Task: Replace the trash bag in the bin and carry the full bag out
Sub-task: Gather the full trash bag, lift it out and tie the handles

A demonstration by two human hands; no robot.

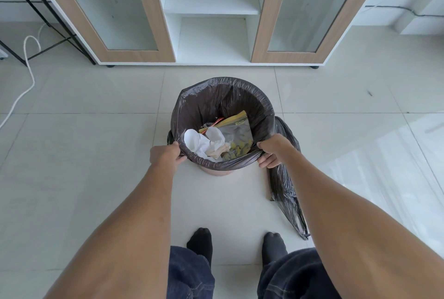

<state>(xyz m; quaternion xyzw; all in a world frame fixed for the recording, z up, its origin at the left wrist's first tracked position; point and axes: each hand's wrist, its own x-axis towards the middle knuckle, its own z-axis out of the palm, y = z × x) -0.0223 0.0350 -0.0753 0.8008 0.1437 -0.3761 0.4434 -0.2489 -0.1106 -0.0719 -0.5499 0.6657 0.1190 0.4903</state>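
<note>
A small pinkish bin (217,172) stands on the tiled floor, lined with a dark trash bag (223,99) whose rim folds over the bin's edge. Inside lie crumpled white paper (204,141) and a clear zip bag with yellow bits (236,135). My left hand (165,154) grips the bag's near rim on the left side. My right hand (272,152) grips the near rim on the right. A second dark trash bag (286,185) lies flat on the floor just right of the bin, partly under my right forearm.
A white and wood cabinet (211,41) with two glass doors stands right behind the bin. A white cable (28,70) and a black metal frame (48,22) are at the far left. My feet in dark socks (200,241) stand close to the bin.
</note>
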